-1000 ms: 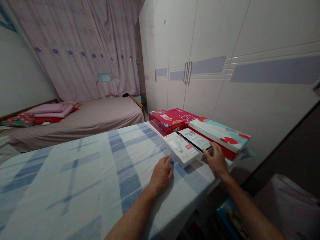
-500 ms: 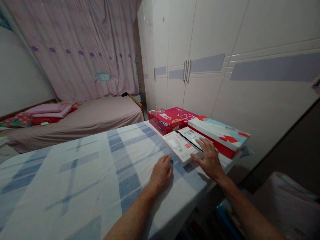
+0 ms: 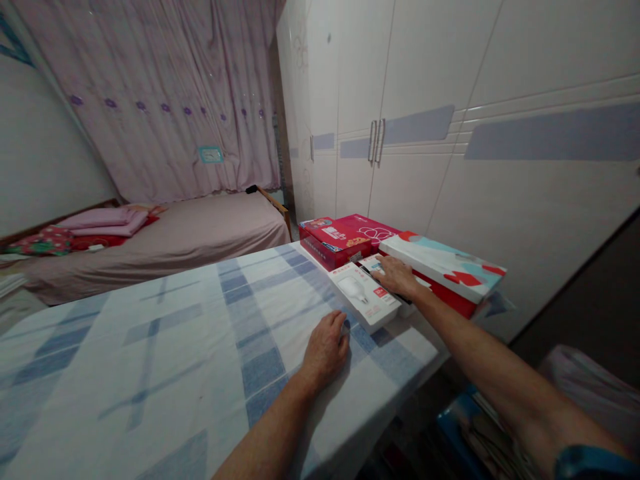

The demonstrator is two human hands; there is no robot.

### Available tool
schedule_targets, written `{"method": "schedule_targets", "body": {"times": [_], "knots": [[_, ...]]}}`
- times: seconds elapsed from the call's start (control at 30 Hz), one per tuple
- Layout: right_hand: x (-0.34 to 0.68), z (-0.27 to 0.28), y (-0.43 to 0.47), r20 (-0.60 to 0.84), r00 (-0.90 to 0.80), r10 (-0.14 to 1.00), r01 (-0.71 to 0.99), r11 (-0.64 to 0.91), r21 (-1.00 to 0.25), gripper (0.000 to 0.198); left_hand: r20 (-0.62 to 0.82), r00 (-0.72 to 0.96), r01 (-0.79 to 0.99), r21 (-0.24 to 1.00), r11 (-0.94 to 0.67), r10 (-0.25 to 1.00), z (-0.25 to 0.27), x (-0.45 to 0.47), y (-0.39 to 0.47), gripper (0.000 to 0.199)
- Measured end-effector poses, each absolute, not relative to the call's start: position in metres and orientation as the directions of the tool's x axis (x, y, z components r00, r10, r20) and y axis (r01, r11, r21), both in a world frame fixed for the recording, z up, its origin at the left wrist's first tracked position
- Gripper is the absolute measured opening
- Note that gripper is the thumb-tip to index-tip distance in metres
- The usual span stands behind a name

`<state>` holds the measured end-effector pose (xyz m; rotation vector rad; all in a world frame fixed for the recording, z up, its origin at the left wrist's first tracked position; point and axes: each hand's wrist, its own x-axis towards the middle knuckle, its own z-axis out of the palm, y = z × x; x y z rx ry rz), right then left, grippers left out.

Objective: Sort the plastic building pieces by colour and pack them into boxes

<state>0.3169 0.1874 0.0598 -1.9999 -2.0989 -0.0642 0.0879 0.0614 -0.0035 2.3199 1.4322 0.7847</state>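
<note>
My left hand [image 3: 327, 345] rests on the tablecloth with its fingers curled together, just in front of a white light bulb box [image 3: 365, 297]. No object shows in it. My right hand [image 3: 396, 275] lies over a second white box [image 3: 370, 262] with a dark edge, fingers stretched out and thumb apart. Much of that box is hidden beneath the hand. Right behind the forearm stands a long white, red and pale blue box [image 3: 445, 267]. A red printed box [image 3: 335, 241] and a flat crimson box [image 3: 365, 227] sit beyond the white boxes.
The table [image 3: 175, 360] wears a blue and white checked cloth. White wardrobe doors [image 3: 415, 187] rise close behind the boxes. A bed [image 3: 215, 223] stands at the far left by the pink curtain [image 3: 165, 53]. Below the table's right edge is a blue container [image 3: 455, 420].
My right hand has moved forward and left, off the near end of the white boxes and onto the second one. My left hand stays in place.
</note>
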Motion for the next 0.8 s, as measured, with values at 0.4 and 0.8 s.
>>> {"method": "schedule_targets", "body": {"times": [0.4,0.8], "knots": [[0.333,0.055,0.185,0.182,-0.085,0.980,0.979,0.116,-0.168,0.045,0.315,0.354,0.707,0.526,-0.472,0.881,-0.006,0.089,0.063,0.048],[0.234,0.074,0.122,0.616,-0.252,0.746,0.569,0.629,-0.529,0.028,0.394,0.183,0.623,0.662,-0.416,0.901,0.000,0.089,0.068,0.043]]}}
